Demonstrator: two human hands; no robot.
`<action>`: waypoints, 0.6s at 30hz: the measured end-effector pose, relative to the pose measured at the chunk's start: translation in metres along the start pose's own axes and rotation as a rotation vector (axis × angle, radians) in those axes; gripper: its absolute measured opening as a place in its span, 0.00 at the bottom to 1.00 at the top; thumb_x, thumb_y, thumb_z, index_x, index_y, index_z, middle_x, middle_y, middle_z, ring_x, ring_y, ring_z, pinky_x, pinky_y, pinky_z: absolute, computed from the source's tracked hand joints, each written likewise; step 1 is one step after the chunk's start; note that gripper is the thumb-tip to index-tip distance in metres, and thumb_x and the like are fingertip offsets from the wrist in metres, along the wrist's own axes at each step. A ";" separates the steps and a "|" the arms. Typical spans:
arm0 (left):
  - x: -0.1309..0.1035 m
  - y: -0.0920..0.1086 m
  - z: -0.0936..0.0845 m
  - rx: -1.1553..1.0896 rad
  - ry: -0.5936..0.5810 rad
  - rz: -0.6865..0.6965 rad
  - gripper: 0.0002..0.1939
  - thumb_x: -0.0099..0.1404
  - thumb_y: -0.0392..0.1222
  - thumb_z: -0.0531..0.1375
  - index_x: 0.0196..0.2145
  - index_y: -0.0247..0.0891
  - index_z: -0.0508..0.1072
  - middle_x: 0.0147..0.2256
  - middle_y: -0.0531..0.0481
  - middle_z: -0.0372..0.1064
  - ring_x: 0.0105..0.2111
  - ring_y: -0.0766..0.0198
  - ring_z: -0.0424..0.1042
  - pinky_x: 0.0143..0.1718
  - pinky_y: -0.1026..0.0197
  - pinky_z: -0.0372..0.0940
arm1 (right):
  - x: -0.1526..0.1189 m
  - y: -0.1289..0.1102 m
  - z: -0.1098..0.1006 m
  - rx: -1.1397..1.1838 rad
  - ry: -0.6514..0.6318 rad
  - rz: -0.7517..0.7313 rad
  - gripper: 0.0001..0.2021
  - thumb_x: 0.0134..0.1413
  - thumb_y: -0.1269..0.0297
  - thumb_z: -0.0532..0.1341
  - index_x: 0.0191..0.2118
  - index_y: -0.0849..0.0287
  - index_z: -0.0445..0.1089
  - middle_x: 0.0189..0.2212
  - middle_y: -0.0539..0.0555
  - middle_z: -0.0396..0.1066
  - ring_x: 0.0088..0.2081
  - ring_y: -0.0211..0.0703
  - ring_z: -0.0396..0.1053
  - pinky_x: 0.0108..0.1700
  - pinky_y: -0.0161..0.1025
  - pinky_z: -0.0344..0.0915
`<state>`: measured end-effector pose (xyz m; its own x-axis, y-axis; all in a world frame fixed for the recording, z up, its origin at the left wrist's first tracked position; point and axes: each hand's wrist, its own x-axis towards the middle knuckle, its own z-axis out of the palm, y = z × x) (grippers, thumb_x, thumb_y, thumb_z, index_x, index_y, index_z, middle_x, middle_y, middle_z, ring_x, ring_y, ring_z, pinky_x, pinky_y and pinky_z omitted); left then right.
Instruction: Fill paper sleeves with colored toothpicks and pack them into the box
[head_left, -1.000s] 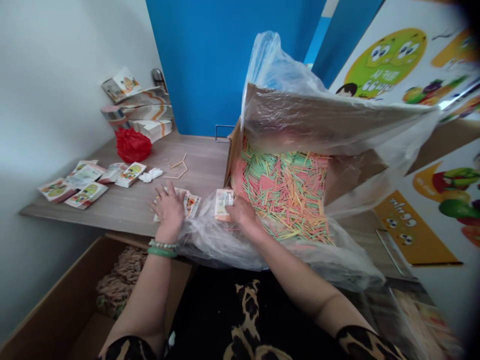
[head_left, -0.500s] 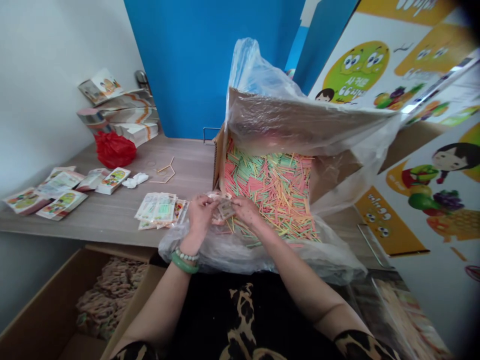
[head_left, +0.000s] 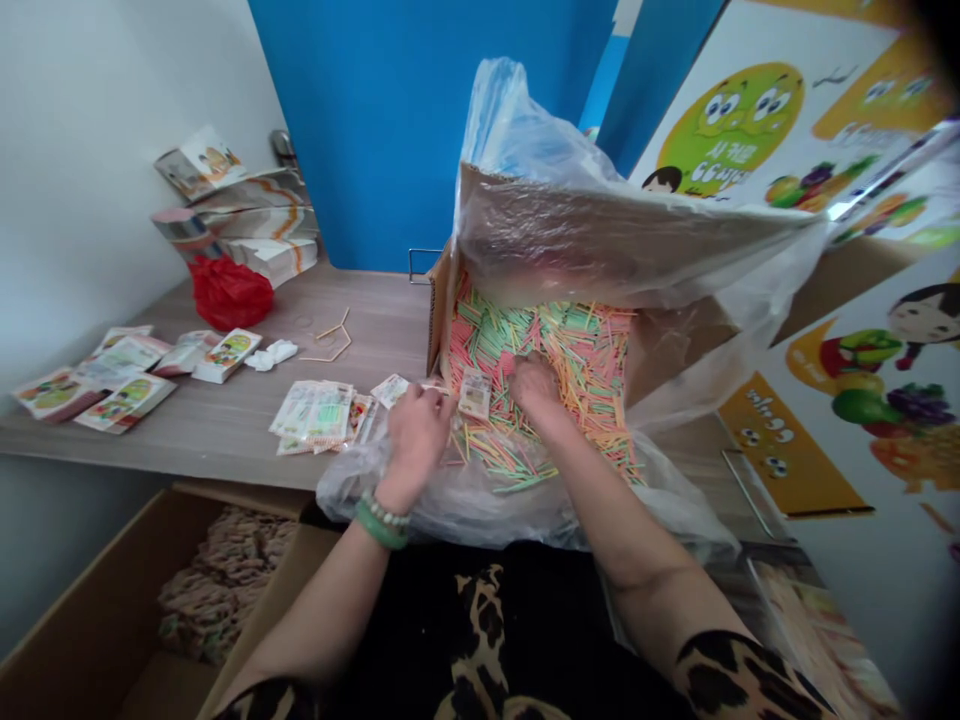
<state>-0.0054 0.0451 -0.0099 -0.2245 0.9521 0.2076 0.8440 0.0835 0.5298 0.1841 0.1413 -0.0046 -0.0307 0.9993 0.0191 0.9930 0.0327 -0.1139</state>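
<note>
- Left hand (head_left: 417,432) pinches one small packet (head_left: 474,393) at the edge of one lined box (head_left: 439,305).
- Right hand (head_left: 534,385) digs, fingers curled, into countless coloured sticks (head_left: 585,350).
- One packet pile (head_left: 319,412) lies on the worktop (head_left: 225,425).

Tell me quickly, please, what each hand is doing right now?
Left hand: holds a small packet.
Right hand: curled down into the coloured sticks; grip cannot be told.

Bright, even daylight fills the scene, with soft shadows only. Glare sheens the plastic bag (head_left: 600,230). Wide-angle distortion bends the edges; the right side blurs and the top-right corner darkens.
</note>
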 end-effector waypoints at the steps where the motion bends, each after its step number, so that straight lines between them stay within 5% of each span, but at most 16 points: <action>1: 0.003 0.010 0.005 0.066 -0.032 0.035 0.20 0.69 0.53 0.56 0.36 0.34 0.78 0.42 0.36 0.71 0.44 0.48 0.71 0.44 0.51 0.61 | 0.000 -0.001 0.000 -0.033 -0.006 0.007 0.18 0.61 0.70 0.53 0.52 0.63 0.73 0.52 0.67 0.70 0.53 0.56 0.65 0.51 0.45 0.62; 7: 0.019 0.040 0.029 0.150 -0.134 0.121 0.16 0.65 0.43 0.61 0.45 0.28 0.76 0.49 0.26 0.69 0.52 0.35 0.67 0.52 0.41 0.58 | 0.003 0.005 -0.007 -0.119 -0.041 -0.115 0.17 0.60 0.72 0.53 0.49 0.63 0.76 0.53 0.68 0.69 0.57 0.61 0.62 0.55 0.50 0.58; 12: 0.021 0.026 0.036 0.086 -0.142 0.074 0.15 0.63 0.37 0.57 0.47 0.36 0.76 0.46 0.34 0.72 0.46 0.43 0.72 0.45 0.49 0.62 | 0.005 0.011 -0.003 -0.070 -0.029 -0.242 0.17 0.64 0.72 0.51 0.50 0.63 0.74 0.51 0.68 0.72 0.56 0.58 0.64 0.58 0.51 0.54; 18: 0.025 0.011 0.029 -0.237 -0.102 -0.008 0.10 0.60 0.35 0.55 0.31 0.38 0.76 0.29 0.46 0.72 0.34 0.55 0.72 0.36 0.58 0.61 | 0.010 0.020 -0.005 0.064 0.000 -0.190 0.15 0.58 0.75 0.55 0.48 0.61 0.73 0.40 0.63 0.77 0.46 0.51 0.72 0.52 0.43 0.59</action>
<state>0.0123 0.0786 -0.0226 -0.1702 0.9774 0.1256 0.7023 0.0309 0.7112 0.2045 0.1516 -0.0013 -0.2166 0.9752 0.0462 0.9600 0.2213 -0.1717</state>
